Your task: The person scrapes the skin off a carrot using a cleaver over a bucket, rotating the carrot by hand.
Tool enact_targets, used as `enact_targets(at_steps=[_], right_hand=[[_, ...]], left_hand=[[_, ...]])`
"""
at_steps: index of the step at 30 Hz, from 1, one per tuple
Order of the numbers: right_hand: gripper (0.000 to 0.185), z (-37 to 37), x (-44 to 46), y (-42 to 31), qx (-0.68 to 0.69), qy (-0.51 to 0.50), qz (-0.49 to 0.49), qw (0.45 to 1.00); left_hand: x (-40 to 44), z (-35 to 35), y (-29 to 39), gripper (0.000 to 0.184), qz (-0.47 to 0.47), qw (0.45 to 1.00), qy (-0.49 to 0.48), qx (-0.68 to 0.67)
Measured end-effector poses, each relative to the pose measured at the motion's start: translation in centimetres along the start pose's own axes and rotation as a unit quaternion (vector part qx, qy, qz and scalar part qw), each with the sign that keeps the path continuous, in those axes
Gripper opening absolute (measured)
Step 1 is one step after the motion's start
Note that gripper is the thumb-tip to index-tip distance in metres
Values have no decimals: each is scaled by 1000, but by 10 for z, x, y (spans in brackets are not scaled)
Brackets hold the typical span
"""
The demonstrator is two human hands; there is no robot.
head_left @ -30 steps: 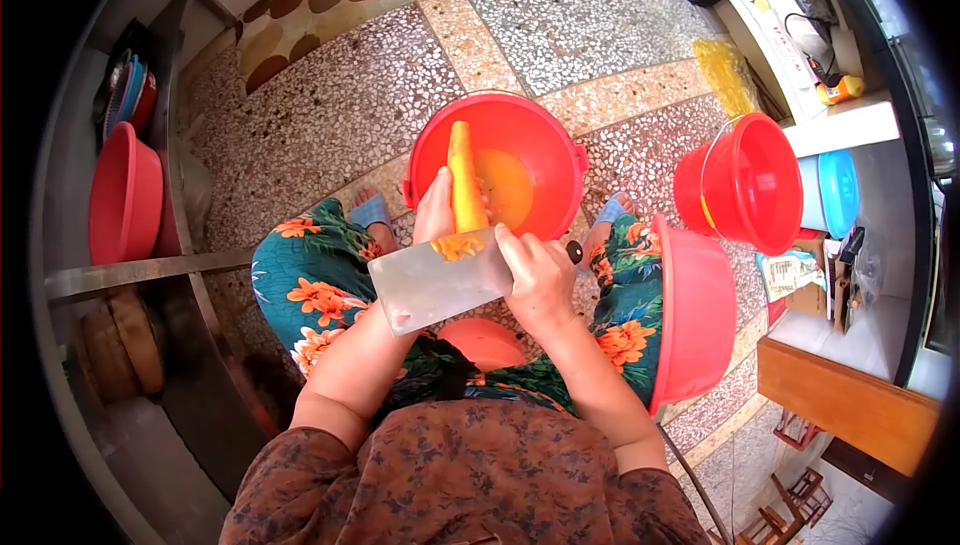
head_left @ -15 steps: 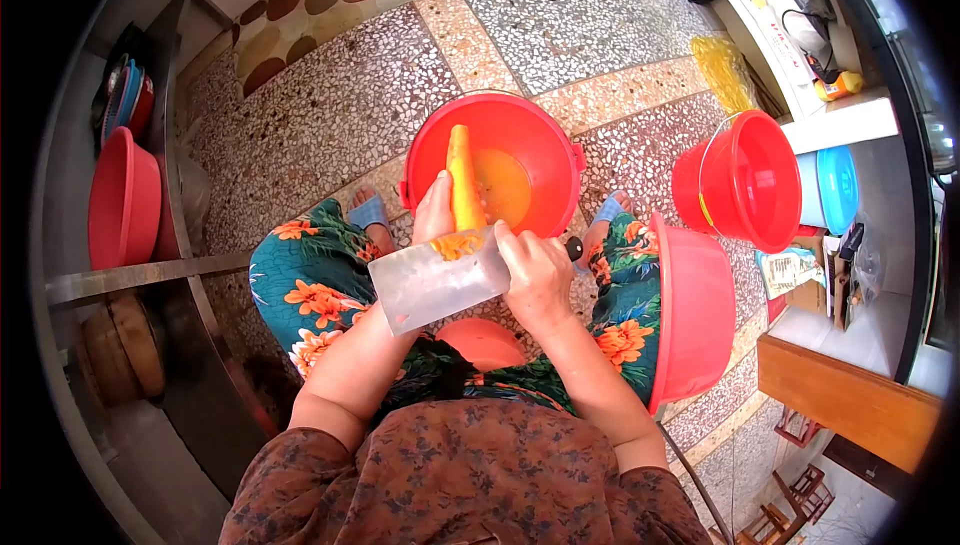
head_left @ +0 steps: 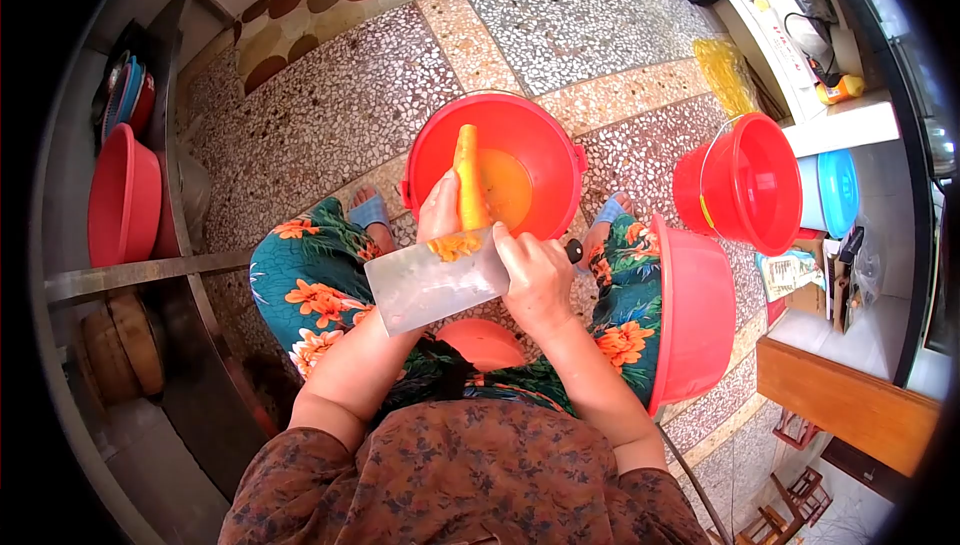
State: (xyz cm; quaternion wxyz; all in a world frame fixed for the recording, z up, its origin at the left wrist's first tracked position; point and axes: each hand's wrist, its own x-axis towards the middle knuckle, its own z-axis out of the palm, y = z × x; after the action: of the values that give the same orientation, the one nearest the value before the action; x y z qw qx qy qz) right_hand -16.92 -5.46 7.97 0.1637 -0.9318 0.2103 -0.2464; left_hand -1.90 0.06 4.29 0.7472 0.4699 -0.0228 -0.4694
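Observation:
My left hand [head_left: 438,210] is closed around a long orange-yellow vegetable [head_left: 468,180], which points away from me over a red bucket [head_left: 545,135]. Orange-tinted liquid [head_left: 505,185] lies in the bottom of that bucket. In my right hand [head_left: 538,280] is a broad cleaver [head_left: 430,285] with a dark handle end, its blade lying across the near end of the vegetable. Orange scrapings [head_left: 455,246] cling along the blade's far edge. My left fingertips are partly hidden behind the vegetable.
A second red bucket [head_left: 740,185] stands on the right, beside a blue-lidded container [head_left: 838,192]. A pink-red basin [head_left: 697,315] is by my right leg, a smaller red one [head_left: 482,342] between my legs. Another basin [head_left: 125,195] rests on the left shelf.
The vegetable's far tip has shifted slightly to the right and its angle has changed in my left hand. The cleaver stays nearly in the same place, with scrapings still on it.

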Motion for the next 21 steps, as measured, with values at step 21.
enact_targets(at_steps=[21], right_hand=[[43, -1, -1, -4, 23, 5, 21, 1000]], left_hand=[[10, -14, -10, 43, -23, 999, -28, -34]])
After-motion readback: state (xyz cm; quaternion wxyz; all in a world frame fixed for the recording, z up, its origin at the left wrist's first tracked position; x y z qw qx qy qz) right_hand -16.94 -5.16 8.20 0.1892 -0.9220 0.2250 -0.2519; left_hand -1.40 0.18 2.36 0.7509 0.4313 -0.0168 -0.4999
